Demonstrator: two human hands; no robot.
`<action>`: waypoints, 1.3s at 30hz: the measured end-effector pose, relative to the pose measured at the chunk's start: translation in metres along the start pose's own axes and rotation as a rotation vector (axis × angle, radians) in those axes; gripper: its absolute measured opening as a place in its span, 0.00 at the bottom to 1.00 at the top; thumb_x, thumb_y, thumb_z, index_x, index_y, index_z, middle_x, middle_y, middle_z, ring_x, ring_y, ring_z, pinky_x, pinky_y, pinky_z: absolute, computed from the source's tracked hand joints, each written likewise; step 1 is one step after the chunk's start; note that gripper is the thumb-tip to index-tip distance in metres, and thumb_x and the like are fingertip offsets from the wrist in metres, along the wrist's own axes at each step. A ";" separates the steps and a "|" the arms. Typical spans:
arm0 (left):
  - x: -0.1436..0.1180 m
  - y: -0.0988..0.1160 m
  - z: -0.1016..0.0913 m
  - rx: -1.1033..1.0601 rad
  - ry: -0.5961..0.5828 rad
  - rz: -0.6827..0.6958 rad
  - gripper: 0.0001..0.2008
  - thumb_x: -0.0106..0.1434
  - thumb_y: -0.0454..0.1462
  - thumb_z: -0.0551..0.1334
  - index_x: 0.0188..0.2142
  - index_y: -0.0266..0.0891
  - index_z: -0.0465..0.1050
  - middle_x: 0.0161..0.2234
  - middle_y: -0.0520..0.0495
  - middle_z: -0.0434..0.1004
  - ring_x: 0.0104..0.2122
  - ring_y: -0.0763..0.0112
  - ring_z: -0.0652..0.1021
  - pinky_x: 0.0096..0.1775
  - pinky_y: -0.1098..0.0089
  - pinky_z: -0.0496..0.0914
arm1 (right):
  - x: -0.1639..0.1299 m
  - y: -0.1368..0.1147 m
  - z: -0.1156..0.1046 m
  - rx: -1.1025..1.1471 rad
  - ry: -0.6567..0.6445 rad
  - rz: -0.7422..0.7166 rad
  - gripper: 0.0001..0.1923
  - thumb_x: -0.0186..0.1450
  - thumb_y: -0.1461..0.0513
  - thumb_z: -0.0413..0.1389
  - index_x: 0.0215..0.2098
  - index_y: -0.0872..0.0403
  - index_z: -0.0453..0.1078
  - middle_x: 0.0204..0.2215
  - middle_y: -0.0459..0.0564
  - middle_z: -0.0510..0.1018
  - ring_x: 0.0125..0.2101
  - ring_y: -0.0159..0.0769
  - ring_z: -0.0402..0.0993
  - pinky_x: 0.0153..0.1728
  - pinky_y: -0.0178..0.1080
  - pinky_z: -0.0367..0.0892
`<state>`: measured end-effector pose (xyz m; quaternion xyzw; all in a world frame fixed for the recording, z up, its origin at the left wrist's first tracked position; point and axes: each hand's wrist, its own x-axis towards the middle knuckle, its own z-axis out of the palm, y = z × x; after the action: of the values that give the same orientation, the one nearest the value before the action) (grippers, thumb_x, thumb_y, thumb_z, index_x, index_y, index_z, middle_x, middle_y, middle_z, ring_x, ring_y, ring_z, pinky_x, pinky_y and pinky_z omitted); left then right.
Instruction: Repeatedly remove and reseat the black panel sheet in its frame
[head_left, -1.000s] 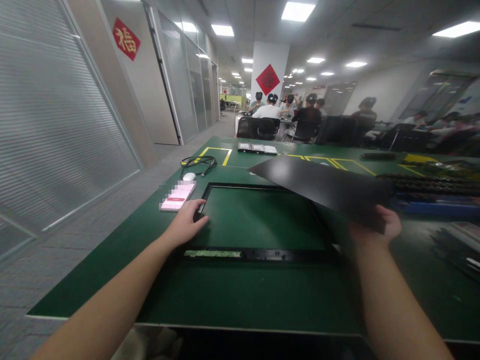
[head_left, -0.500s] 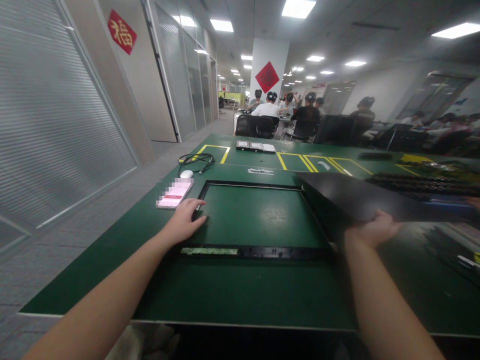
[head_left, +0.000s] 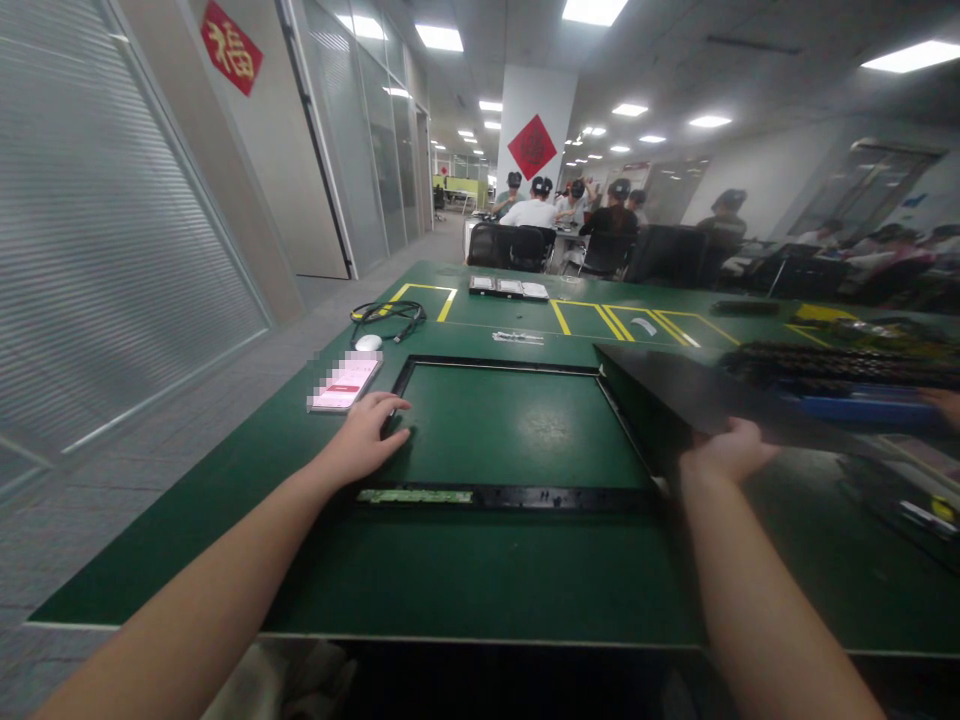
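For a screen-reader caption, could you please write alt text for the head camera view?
On a green table, the left hand presses a black rectangular frame while the right hand holds a black panel beside it. A phone lies nearby.

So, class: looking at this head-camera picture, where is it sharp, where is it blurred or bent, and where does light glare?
Head view: the left hand on the black frame is fairly sharp; the black panel in the right hand and the right table edge smear; ceiling lights blow out white; wall lines bow outward; the phone screen is pixelated.
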<state>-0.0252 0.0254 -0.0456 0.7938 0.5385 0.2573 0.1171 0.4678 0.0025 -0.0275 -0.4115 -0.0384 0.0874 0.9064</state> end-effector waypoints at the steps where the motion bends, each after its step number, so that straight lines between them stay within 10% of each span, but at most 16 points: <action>1: 0.000 0.000 0.000 -0.003 0.001 0.001 0.23 0.61 0.48 0.60 0.51 0.39 0.75 0.56 0.34 0.71 0.58 0.45 0.72 0.61 0.46 0.64 | 0.001 0.002 0.000 -0.017 -0.003 -0.003 0.31 0.50 0.70 0.51 0.52 0.46 0.61 0.49 0.44 0.77 0.45 0.34 0.80 0.40 0.37 0.80; 31: -0.001 -0.001 0.002 -0.021 -0.006 -0.008 0.22 0.59 0.49 0.62 0.49 0.42 0.77 0.57 0.36 0.70 0.60 0.43 0.70 0.63 0.44 0.63 | 0.021 0.022 -0.009 -0.265 0.065 0.165 0.21 0.46 0.69 0.52 0.37 0.47 0.55 0.38 0.41 0.71 0.34 0.33 0.75 0.25 0.34 0.74; 39: -0.001 -0.002 0.002 -0.005 -0.017 -0.008 0.22 0.60 0.49 0.62 0.49 0.41 0.77 0.58 0.35 0.70 0.60 0.42 0.70 0.63 0.44 0.63 | 0.033 0.023 -0.013 -0.285 0.091 0.446 0.17 0.48 0.71 0.52 0.34 0.51 0.60 0.35 0.44 0.72 0.30 0.33 0.74 0.24 0.35 0.74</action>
<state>-0.0258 0.0258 -0.0485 0.7934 0.5402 0.2515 0.1247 0.4987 0.0141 -0.0532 -0.5368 0.0819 0.2600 0.7984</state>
